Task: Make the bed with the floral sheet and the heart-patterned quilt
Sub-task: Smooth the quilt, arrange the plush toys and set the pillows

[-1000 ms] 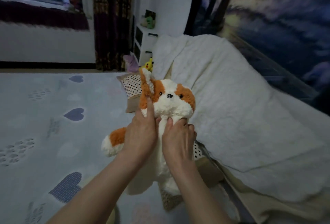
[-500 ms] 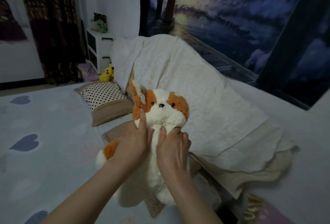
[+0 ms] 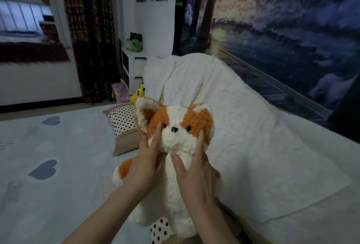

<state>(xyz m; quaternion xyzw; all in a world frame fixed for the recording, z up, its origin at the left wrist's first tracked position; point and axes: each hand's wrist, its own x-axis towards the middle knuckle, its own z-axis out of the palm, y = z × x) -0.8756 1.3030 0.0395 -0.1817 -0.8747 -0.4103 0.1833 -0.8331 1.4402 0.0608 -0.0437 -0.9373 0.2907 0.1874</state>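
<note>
— What are your hands doing?

— My left hand (image 3: pixel 145 168) and right hand (image 3: pixel 195 173) clasp the plush dog (image 3: pixel 175 146) between them, fingers (image 3: pixel 157 136) spread long and flat against its cheeks and chest, not curled shut.

— And the bedding?

— The heart-patterned quilt (image 3: pixel 44 166) lies spread left of my fingers. A polka-dot pillow (image 3: pixel 123 121) sits just beyond them; a white blanket (image 3: pixel 243 136) drapes to their right.

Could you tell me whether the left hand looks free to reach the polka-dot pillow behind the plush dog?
Probably not yet: the left hand is pressed on the plush dog, though nothing blocks the polka-dot pillow.
</note>
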